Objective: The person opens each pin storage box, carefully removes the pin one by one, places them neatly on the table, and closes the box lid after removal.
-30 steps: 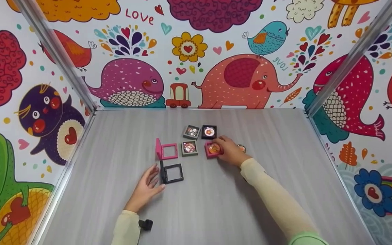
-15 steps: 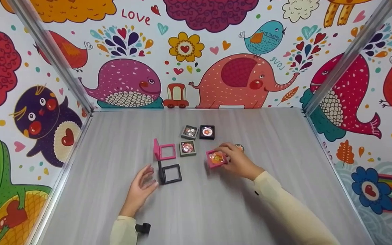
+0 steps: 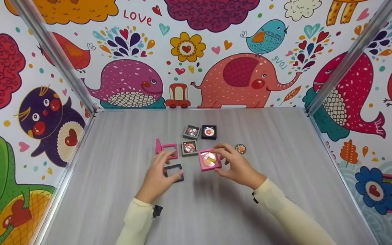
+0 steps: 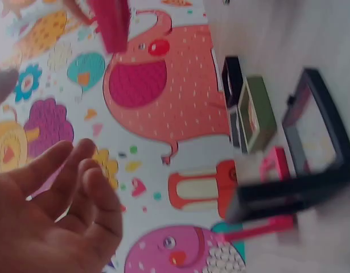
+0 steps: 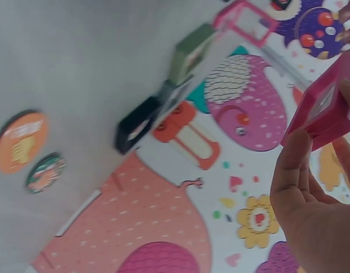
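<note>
My right hand (image 3: 238,168) pinches a pink square case (image 3: 210,160) by its edge, raised above the table; a shiny round piece shows in its window. That case (image 5: 328,105) is tilted between thumb and fingers in the right wrist view. Over the black open frame (image 3: 181,167) hovers my left hand (image 3: 157,177), fingers parted and gripping nothing; its fingertips partly cover the pink open frame (image 3: 158,145) behind. The left wrist view shows this hand (image 4: 58,222) loosely bent and empty, with the black frame (image 4: 277,196) standing off to its side.
Beyond the frames are an olive case (image 3: 189,148), a grey case (image 3: 191,131) and a black case (image 3: 209,132). A round badge (image 3: 240,148) lies beyond my right hand; an orange badge (image 5: 21,142) also shows in the right wrist view. Printed walls border the table.
The pink case has come off the table and moved toward me, its face now turned more upright. My left hand has moved right, from beside the black frame to above it.
</note>
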The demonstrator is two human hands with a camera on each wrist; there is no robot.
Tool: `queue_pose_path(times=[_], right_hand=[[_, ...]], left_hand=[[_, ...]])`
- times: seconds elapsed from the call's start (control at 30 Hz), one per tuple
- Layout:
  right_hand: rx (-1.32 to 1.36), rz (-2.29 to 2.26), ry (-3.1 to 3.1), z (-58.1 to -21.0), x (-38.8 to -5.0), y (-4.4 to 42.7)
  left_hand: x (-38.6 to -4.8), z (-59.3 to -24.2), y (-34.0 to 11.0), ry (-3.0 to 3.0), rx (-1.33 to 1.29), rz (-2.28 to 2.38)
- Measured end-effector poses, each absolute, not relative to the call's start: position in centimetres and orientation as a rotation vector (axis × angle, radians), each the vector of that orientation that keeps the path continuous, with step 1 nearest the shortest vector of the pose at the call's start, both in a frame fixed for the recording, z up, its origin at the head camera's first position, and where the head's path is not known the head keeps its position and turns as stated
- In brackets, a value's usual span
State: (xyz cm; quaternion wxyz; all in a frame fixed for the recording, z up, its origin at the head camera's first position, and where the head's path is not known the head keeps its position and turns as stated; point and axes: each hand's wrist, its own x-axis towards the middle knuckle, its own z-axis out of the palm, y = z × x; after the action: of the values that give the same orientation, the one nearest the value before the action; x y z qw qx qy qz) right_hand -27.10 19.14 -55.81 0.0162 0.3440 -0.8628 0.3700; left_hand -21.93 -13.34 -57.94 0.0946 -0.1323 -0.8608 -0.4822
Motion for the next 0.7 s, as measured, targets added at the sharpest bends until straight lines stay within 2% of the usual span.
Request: queue_pose_path(times=[0.17,0.37,0.57,0.7], right_hand=[[1.137,1.089,-2.613,-55.0,-26.3,18.2],[1.137,1.086,-2.579,-54.5,-26.0,17.6],[1.072,1.156,-2.566,-54.2,-25.7,18.1],[0.939,1.401,-2.48,-54.6,-26.2,18.5]], left_hand=[[-23.0,-57.7,-10.4,-2.713,-0.486,-1.391],[-24.2,-57.7,-8.7,-2.636,-0.613,-1.402],[-24.6,-57.3,-8.3,-2.585,-0.597,-1.463],[-24.6,-57.2,-8.6,-2.549,-0.563,-1.511]])
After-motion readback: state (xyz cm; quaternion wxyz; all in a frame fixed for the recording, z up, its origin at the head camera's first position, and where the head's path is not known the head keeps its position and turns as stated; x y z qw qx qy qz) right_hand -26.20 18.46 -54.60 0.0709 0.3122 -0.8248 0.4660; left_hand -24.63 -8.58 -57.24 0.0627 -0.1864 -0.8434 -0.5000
